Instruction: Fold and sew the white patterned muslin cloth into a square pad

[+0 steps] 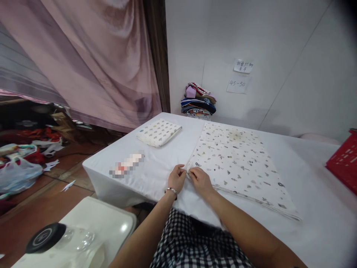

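Observation:
A white cloth (237, 160) with small scattered prints lies folded flat on the white-covered table (164, 160). At its near left corner my right hand (199, 180) is closed, fingers pinching the cloth's edge. Right beside it, my left hand (177, 178), with a bracelet at the wrist, has its thumb and fingers pressed together on the same corner. Both hands almost touch. Further left on the table rests a smaller folded cloth (160, 133) with a heart pattern, apart from my hands.
A stack of folded fabrics (198, 100) stands against the wall behind the table. To the right is a red plastic basket (344, 160). A pixelated item (126, 165) lies near the left edge. A white stool-like surface (111, 214) holds a clear container with a black lid (46, 237).

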`<state>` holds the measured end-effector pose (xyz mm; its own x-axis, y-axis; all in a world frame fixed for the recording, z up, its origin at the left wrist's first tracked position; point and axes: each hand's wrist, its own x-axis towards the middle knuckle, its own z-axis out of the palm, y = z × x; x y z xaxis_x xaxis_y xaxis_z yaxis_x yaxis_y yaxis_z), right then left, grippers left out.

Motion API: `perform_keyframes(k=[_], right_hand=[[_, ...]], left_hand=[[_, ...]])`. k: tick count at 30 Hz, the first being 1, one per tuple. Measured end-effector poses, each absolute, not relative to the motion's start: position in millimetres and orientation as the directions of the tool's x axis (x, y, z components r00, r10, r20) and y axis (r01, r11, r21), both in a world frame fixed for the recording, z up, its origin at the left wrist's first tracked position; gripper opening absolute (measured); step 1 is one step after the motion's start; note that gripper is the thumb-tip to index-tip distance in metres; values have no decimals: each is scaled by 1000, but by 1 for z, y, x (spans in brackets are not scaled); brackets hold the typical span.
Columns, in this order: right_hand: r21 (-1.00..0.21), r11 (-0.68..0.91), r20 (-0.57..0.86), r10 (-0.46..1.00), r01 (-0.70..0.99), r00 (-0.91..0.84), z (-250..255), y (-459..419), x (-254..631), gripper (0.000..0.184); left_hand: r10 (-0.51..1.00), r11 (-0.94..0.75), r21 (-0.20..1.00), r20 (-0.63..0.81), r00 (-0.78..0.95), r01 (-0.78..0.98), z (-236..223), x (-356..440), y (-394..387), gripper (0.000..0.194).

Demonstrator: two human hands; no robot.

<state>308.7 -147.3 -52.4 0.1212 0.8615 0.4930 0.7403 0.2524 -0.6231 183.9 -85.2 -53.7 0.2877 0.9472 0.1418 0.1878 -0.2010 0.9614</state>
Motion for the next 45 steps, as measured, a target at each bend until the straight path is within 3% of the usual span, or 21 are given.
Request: perform_keyframes(k=[8,22,28,34,45], right_hand=[[-650,242,459,881,721,118,-49,-150,308,15],[-887,141,304,896,439,325,-59,-143,314,12],[-735,239,453,869,635,198,-56,-148,311,11],[-600,275,501,861,751,85,-53,-151,307,10],[-699,265,470,870,664,149,-55,-150,310,13]], left_hand=[[942,-95,995,88,322,5,-52,184,-87,30],[940,-148,987,122,320,59,-60,185,-83,35],[954,-140,987,111,279,84,-60,183,-82,34],[953,-134,989,110,284,69,-56,183,-85,30],[928,-152,988,137,348,16,-64,185,-81,35]])
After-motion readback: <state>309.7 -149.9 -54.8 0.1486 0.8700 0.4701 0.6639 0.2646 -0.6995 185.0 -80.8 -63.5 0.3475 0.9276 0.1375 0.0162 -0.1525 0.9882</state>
